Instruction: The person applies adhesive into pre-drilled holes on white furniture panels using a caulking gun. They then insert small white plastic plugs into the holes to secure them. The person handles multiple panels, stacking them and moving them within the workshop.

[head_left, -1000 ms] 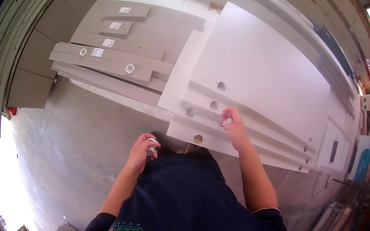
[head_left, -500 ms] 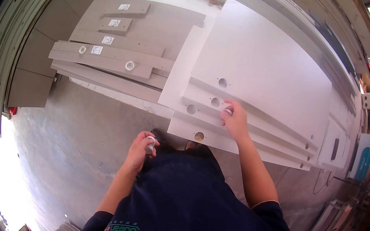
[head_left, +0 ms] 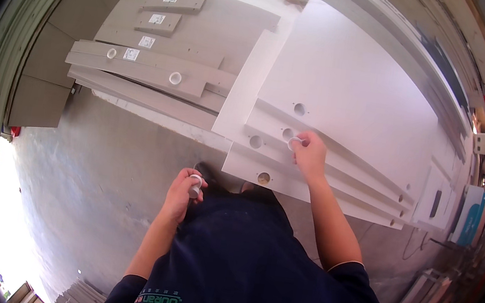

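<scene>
My right hand (head_left: 312,159) pinches a white plastic ring (head_left: 294,143) between thumb and fingers. It is just above the stepped edges of the white panels (head_left: 355,86), close beside a round hole (head_left: 288,133) in one of them. Other round holes (head_left: 255,141) sit along the panels' near left ends. Lower and to the left, in front of my body, my left hand (head_left: 179,197) is closed around white round plastic pieces (head_left: 194,189) that look stacked; how many cannot be told.
Left of the white panels lie grey-beige boards (head_left: 161,67) with paper labels; white rings (head_left: 175,77) sit on one of them. Tall panels (head_left: 52,59) stand at the far left. A teal and white box (head_left: 470,215) is at the right. Concrete floor (head_left: 114,196) stretches below the work surface.
My right hand has turned slightly and shifted a little, so the ring in it now shows more, nearer the hole. The left hand keeps its grip. The whole view has shifted slightly.
</scene>
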Demonstrator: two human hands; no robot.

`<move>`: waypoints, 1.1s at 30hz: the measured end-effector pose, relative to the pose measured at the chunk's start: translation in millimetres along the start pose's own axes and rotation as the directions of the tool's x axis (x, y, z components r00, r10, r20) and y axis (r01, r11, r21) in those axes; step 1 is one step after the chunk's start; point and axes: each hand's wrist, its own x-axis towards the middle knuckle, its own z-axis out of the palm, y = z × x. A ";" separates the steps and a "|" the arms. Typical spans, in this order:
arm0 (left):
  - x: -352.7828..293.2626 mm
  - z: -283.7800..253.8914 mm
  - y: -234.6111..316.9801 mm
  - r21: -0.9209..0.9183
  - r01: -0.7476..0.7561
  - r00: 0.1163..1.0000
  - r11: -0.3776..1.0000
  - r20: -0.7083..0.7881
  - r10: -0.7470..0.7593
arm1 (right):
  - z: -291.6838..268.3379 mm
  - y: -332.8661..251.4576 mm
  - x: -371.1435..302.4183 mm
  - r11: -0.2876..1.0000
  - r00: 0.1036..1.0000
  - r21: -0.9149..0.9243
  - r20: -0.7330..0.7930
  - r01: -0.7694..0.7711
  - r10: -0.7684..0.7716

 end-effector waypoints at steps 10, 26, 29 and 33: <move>-0.2 -5.7 -2.5 -0.041 0.002 1.000 0.999 -0.024 -0.003 | 9.7 -11.7 4.1 1.000 1.000 0.010 0.010 -0.018 0.018; 0.8 -4.5 -0.4 -0.037 0.008 1.000 0.999 -0.022 -0.009 | 14.5 32.0 -73.2 0.655 0.893 0.644 0.437 -0.395 0.109; 2.1 0.0 1.7 0.000 0.019 1.000 1.000 -0.008 -0.019 | 7.4 36.4 -67.6 0.565 0.913 0.740 0.402 -0.366 0.064; 2.9 4.3 3.3 0.025 0.035 0.999 0.999 0.002 -0.035 | -0.9 30.4 -68.6 0.492 0.916 0.800 0.402 -0.343 -0.016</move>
